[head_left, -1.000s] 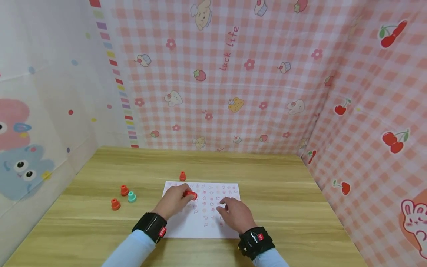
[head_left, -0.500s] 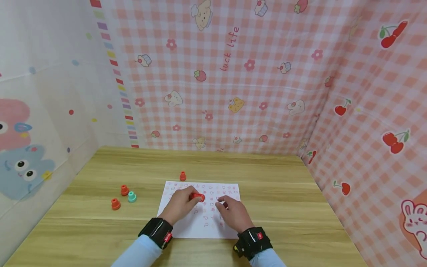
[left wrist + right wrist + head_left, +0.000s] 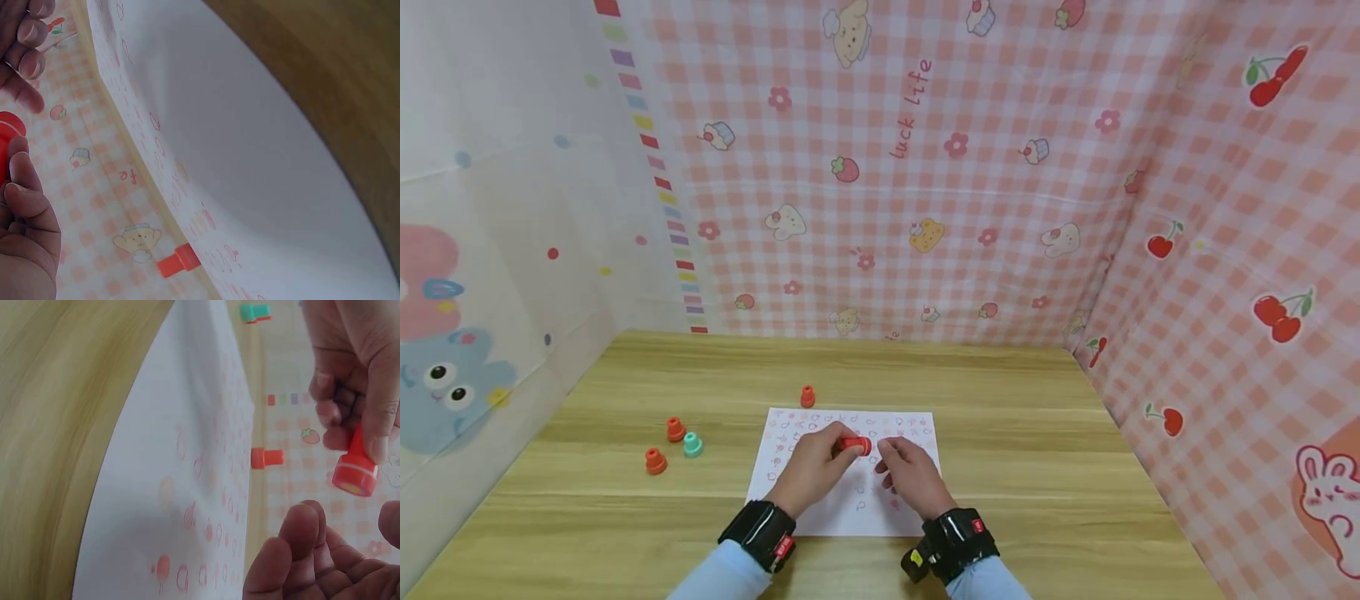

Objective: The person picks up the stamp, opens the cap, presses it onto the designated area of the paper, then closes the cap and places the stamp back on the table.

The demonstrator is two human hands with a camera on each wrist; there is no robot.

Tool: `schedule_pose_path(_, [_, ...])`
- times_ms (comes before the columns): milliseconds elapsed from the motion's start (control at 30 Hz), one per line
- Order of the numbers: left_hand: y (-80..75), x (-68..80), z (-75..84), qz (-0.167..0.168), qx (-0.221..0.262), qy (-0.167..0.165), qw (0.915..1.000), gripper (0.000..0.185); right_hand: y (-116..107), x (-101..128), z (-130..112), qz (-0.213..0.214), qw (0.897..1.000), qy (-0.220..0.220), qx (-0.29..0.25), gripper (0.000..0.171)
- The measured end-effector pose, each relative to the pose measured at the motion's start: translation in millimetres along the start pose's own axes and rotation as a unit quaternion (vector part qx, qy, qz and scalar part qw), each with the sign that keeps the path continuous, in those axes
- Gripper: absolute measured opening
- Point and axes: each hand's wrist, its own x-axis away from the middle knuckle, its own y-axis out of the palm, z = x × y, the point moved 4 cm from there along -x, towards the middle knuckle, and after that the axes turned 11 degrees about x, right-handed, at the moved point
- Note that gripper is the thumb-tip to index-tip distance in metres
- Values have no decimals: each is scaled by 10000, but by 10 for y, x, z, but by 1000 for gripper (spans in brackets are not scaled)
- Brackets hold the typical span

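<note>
Though head view hides it, stamp (image 3: pixel 355 477) face yellow.

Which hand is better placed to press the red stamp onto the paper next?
Left. The left hand already grips the red stamp above the paper, its face turned toward the right hand. The right hand holds nothing; its fingers are loosely curled beside the stamp, so it would probably need to take it first.

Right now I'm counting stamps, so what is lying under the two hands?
The stamped paper sheet on the table. The left hand holds a red stamp above it. Marks beneath both hands, including the right hand, are hidden.
</note>
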Motion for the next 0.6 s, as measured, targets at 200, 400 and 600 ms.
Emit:
schedule_pose_path(200, [61,32,8,37,-14,115,9999,8,71,2,-12,-135,9984,31,-555,45])
schedule_pose_path(400, [119,54,31,-82,78,148,9998,8,105,-7,-45,-302,9954,55,-903,44])
schedule_pose_path(600, [140,54,54,-125,231,135,9996,8,114,-4,-81,-374,9944,33,-985,40])
